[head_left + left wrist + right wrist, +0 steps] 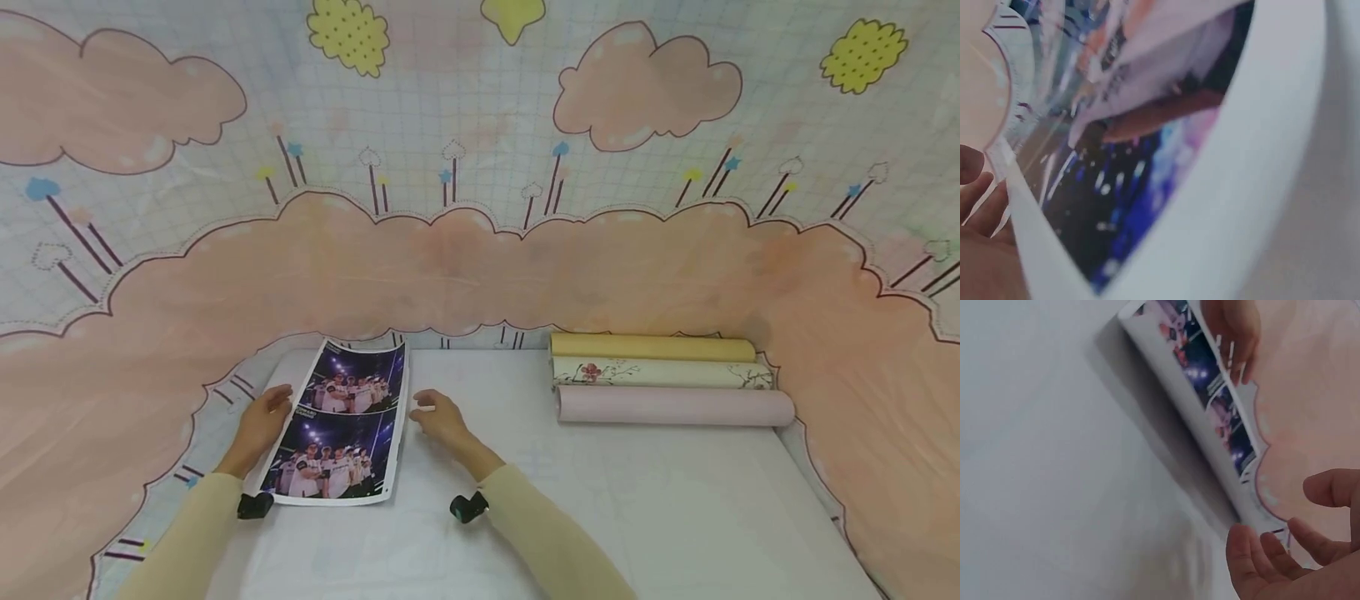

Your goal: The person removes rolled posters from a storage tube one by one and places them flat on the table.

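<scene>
A glossy printed poster sheet [341, 454] lies on the white table at the left, with the same group photo printed twice, one above the other. Its edges curl up, and the right wrist view shows a shadow beneath the raised side of the sheet [1175, 406]. My left hand [261, 423] is at the sheet's left edge, fingers loosely bent beside it. Across from it, my right hand [446, 425] hovers just off the right edge, with thumb and fingers spread apart and nothing between them. In the left wrist view the curved sheet [1129, 206] hides much of the scene.
Three rolls lie side by side at the back right of the table [600, 500]: a yellow roll [652, 346], a floral cream roll [675, 374] and a pale pink roll [675, 406]. A cloud-patterned cloth [465, 275] hangs behind and around the table.
</scene>
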`<state>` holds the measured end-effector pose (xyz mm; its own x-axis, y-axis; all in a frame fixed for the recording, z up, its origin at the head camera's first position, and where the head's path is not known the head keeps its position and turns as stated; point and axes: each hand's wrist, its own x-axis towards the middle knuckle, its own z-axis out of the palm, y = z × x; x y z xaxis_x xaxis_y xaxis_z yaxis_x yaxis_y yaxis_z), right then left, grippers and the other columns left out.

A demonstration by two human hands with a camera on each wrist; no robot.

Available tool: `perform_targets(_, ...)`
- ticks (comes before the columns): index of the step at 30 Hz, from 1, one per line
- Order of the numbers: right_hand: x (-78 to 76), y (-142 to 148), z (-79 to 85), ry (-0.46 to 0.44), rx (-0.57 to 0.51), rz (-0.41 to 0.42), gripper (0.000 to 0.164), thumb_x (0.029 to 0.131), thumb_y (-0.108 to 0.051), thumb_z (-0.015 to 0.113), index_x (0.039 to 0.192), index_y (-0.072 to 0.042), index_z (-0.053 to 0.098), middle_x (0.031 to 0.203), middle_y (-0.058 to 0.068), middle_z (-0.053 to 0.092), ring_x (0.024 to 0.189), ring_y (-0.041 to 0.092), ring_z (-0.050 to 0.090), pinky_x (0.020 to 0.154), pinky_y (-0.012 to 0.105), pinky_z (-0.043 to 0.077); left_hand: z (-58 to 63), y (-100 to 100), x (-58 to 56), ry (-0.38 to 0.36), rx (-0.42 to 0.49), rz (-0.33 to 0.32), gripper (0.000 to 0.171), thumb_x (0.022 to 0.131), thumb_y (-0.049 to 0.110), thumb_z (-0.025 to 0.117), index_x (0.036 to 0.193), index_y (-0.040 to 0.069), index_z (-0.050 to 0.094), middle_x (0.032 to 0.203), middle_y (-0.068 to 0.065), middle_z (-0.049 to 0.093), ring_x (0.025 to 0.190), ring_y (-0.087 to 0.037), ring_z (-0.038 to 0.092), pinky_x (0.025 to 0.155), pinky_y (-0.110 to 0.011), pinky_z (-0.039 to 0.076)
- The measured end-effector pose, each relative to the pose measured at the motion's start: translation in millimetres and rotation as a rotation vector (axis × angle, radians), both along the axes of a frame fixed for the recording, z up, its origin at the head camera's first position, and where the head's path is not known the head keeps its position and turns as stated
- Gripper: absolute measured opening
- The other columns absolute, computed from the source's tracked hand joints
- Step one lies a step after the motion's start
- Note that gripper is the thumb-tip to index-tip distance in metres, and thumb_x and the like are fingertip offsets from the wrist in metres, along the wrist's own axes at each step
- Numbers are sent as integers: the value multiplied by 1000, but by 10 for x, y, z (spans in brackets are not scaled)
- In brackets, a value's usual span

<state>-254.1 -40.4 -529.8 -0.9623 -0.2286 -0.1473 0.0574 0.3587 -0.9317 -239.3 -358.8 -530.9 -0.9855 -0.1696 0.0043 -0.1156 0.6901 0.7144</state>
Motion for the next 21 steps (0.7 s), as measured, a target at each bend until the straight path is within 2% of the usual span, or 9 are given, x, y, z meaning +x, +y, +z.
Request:
perform_targets(4, 39, 78, 102, -6, -75, 7, 36, 92, -19, 64, 126, -10, 61, 133, 12, 60, 99, 19, 67, 77, 28, 57, 74, 35, 24, 65, 8, 3, 45, 103, 13, 42, 143, -8, 39, 144, -35, 42, 129, -54, 43, 107, -62, 35)
perform_targets(8, 87, 144, 199, 1, -99, 9, 35, 93, -22, 65, 127, -14, 61, 131, 8, 61, 101, 17, 67, 81, 28, 58, 188, 120, 87, 148, 13, -15, 43, 103, 13, 43, 141, -8, 42, 141, -34, 47, 127, -51, 48, 105, -57, 39)
perform_targets(10, 118, 183, 247, 7, -112, 15, 35, 94, -22, 64, 127, -14, 60, 131, 7, 62, 103, 18, 67, 83, 28, 58, 248, 189, 128, 186, 22, -29, 41, 103, 12, 45, 140, -7, 45, 138, -32, 51, 126, -47, 51, 104, -40, 46)
perform_targets(12, 155, 233, 298, 14, -120, 27, 35, 95, -22, 63, 128, -15, 60, 131, 7, 62, 105, 19, 67, 85, 29, 58, 305, 271, 175, 223, 28, -44, 39, 102, 11, 47, 137, -7, 48, 134, -31, 55, 123, -44, 53, 97, -19, 48)
perform_targets(15, 218, 329, 357, 29, -106, 46, 35, 96, -25, 62, 130, -17, 59, 132, 5, 61, 106, 18, 67, 87, 32, 57, 397, 412, 241, 256, 57, -63, 37, 102, 10, 49, 135, -5, 51, 132, -29, 58, 120, -42, 56, 83, 1, 37)
perform_targets(21, 320, 595, 366, 83, -75, 91, 36, 97, -28, 60, 132, -17, 57, 134, 8, 60, 108, 21, 66, 92, 39, 56, 509, 666, 375, 238, 67, -106, 38, 104, 17, 46, 140, 4, 49, 138, -22, 56, 122, -39, 56, 84, -4, 40)
